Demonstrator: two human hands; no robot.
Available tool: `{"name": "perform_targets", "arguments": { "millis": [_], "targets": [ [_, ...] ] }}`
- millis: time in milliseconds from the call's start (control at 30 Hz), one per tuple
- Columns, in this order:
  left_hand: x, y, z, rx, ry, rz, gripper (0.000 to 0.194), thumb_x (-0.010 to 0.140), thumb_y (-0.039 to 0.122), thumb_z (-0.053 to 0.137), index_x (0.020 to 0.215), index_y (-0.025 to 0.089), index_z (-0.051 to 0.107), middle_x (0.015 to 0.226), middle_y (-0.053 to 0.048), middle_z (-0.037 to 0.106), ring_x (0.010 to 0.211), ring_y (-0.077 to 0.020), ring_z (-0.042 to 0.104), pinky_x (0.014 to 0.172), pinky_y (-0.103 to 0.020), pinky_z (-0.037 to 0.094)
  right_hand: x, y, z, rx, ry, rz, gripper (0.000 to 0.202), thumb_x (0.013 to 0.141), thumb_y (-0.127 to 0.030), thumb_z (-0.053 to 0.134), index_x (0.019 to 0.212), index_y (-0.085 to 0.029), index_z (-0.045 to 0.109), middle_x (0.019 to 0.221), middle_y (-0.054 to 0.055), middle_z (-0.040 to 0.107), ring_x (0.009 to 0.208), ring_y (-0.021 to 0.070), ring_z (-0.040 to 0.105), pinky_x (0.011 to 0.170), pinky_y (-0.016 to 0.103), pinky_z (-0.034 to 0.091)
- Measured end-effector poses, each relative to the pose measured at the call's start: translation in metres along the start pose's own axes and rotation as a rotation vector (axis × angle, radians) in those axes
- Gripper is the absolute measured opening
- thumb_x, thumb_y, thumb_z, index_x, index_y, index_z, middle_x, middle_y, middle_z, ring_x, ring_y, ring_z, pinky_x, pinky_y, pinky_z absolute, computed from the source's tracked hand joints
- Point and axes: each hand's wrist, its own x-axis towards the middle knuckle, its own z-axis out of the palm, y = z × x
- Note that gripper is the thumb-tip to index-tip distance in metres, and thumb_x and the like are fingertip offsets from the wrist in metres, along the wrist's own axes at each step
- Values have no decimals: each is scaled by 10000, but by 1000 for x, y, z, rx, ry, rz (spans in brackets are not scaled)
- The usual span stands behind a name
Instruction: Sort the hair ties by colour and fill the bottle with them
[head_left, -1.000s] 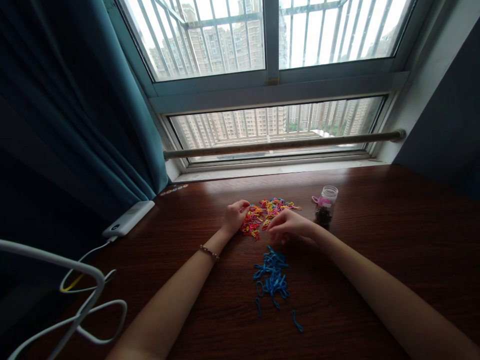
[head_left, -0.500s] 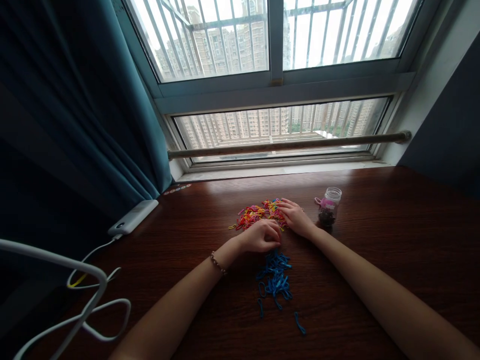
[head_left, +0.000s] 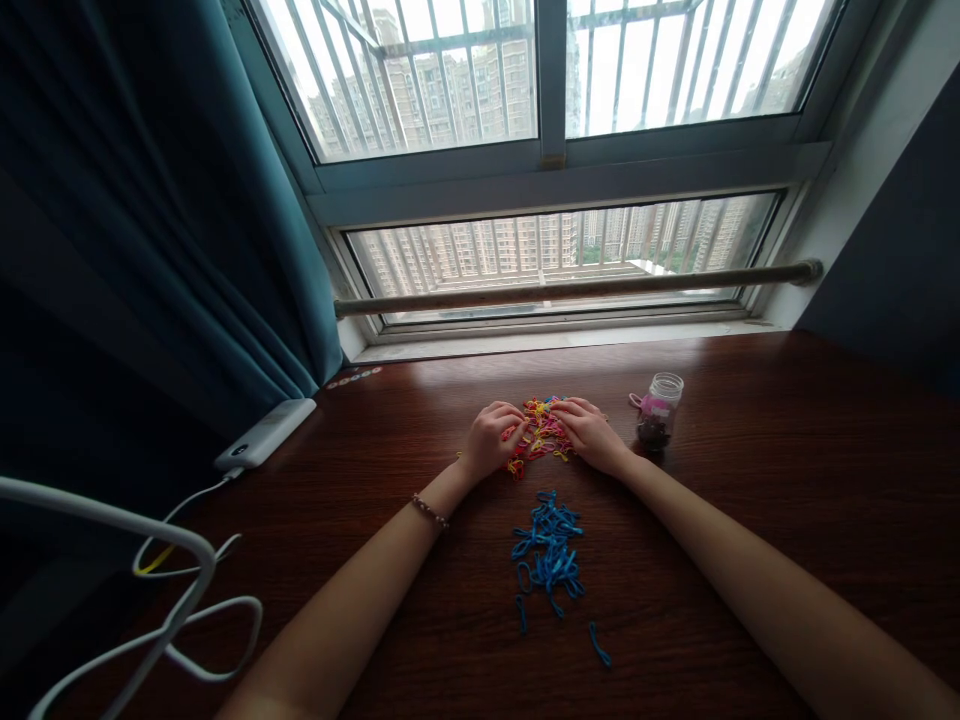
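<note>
The left hand (head_left: 492, 440) arched over the left side of the colourful bands (head_left: 541, 432), fingers curled; whether it gripped any, I couldn't tell. The right hand (head_left: 589, 434) lay open, fingers extended, over their right edge. Blue bands (head_left: 553, 548) lay closer in.

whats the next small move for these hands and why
Probably draw a blue band from the mixed pile with the right hand: a bit of blue shows at the pile's far edge, and an all-blue pile lies apart from it.
</note>
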Motion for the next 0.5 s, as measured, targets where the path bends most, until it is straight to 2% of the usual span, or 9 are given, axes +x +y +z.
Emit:
{"name": "perform_targets", "arguments": {
  "millis": [200,367,433,500],
  "targets": [
    [-2,0,3,72,29,3,155,821,233,485,815,192,635,904,-54,628,944,-199,518,870,-384,424,1,-7,-6,231,116,14,275,860,-215,398,998,-188,634,1069,80,594,1018,193,521,905,343,407],
    [-2,4,4,90,15,34,179,820,224,485,960,197,594,1012,-56,602,1027,-207,486,918,-394,397,3,-17,-14,500,181,187,238,817,-305,489,810,-186,695,894,69,663,852,197,601,817,337,458],
    [-2,3,5,106,27,19,192,821,211,475,982,190,578,1018,-60,596,1037,-207,480,923,-393,395,4,-23,-20,635,62,235,237,770,-355,547,756,-176,702,826,62,679,802,201,613,775,331,474],
    [-3,-1,6,123,44,-2,201,818,180,462,987,184,570,1019,-61,592,1046,-205,475,931,-390,390,3,-31,-28,800,-185,238,269,726,-392,587,724,-150,702,775,63,685,750,193,622,717,302,490]
  ]
}}
